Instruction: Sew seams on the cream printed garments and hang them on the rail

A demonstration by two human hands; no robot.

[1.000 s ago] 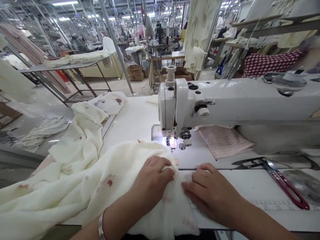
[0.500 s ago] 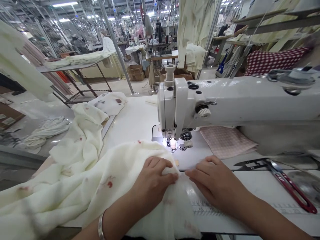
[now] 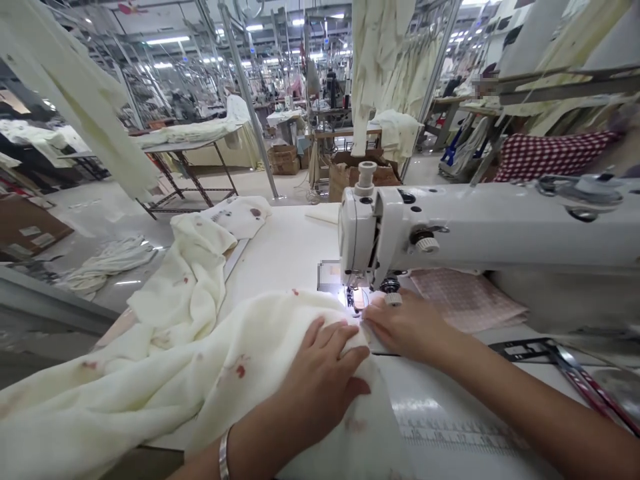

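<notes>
1. The left hand (image 3: pixel 320 393), with a silver bangle (image 3: pixel 223 455) at its wrist, lies open, fingers slightly spread, pressing down on the cream floral-print fabric (image 3: pixel 240 360) without gathering it.
2. The right hand (image 3: pixel 410 325) rests at 2 o'clock from the left, its fingertips (image 3: pixel 373 319) on the fabric's edge; whether it pinches that edge I cannot tell.
3. The fabric runs under both hands, its edge reaching the steel presser foot (image 3: pixel 357 298) of the white industrial sewing machine (image 3: pixel 450 227) at 1 o'clock; its bulk spreads toward 9 o'clock across the white sewing table (image 3: pixel 280 253).
4. A pink checked cloth (image 3: pixel 465 300) lies at 2 o'clock.
</notes>
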